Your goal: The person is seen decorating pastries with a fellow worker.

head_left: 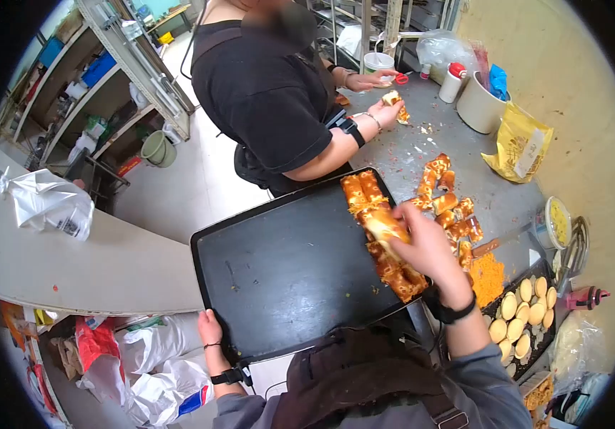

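We support the black tray (286, 268) with its near left corner beside our left hand (209, 327), which meets the outside of the left edge; part of this hand is hidden behind the rim, so we cannot tell how far it is closed. Our right hand (425, 239) is partly closed, thumb and fingers about one browned roll (387, 227), held above the right side of the tray; the roll is slightly blurred. Beneath and about it, the tray rolls (393, 274) lie along the right edge, from the far right corner to the near right corner, with orange shreds among them. Just beyond that edge, loose rolls (458, 214) are heaped on the counter (411, 146), beside a pile of orange filling (488, 277). Toward the near right part of the counter, a dark pan (552, 272) carries pale round shells (515, 329). A tub (553, 223) and a yellow bag (520, 146) are located near the wall edge. At the far left edge of the counter, a co-worker (268, 93) holds a piece of roll (395, 106) in one hand.
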Motion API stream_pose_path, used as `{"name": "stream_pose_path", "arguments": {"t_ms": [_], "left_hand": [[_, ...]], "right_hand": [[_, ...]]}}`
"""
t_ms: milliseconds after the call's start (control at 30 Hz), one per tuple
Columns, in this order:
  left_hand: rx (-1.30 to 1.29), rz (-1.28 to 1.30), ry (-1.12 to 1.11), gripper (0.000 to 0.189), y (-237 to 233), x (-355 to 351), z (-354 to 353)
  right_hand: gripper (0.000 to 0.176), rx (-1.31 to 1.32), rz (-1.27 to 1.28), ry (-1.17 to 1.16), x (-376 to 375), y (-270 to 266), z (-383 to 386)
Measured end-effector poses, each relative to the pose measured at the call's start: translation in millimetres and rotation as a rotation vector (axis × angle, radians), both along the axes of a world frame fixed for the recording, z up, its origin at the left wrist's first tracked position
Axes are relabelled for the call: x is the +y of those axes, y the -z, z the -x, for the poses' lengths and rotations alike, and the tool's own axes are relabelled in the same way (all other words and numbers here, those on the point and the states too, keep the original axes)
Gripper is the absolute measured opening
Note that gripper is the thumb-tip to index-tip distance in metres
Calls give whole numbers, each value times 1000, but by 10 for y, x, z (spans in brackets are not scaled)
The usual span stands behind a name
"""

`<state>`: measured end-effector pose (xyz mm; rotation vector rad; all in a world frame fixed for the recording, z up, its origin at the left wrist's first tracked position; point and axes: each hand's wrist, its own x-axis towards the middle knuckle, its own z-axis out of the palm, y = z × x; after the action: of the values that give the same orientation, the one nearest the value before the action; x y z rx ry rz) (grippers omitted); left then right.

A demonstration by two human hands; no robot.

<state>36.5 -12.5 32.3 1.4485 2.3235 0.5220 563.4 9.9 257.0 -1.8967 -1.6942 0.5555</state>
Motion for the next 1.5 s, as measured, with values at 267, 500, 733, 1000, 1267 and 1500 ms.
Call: {"name": "stream_pose_path", "arguments": {"t_ms": [267,500,733,1000,1267,1500], "left_hand": [[40,-11,15,36,-150,-2,-72],[31,-75,40,34,-203,-26,-70],[15,-46,28,35,-242,32,-74],[-193,-59,9,39,-130,35,26],[-161,-91,22,50,-49,176,55],[-212,-147,40,50,104,357,206]], "right_hand": [[34,-318,58,50,1334,1239,718],[24,-430,112,-9,1823,1734,701],[33,-506,92,-151,1783,1519,622],[31,-361,-107,-334,151,902,221],[27,-35,347,110,-1395,997,-302],[28,-31,378,254,-1550,1140,-449]]}}
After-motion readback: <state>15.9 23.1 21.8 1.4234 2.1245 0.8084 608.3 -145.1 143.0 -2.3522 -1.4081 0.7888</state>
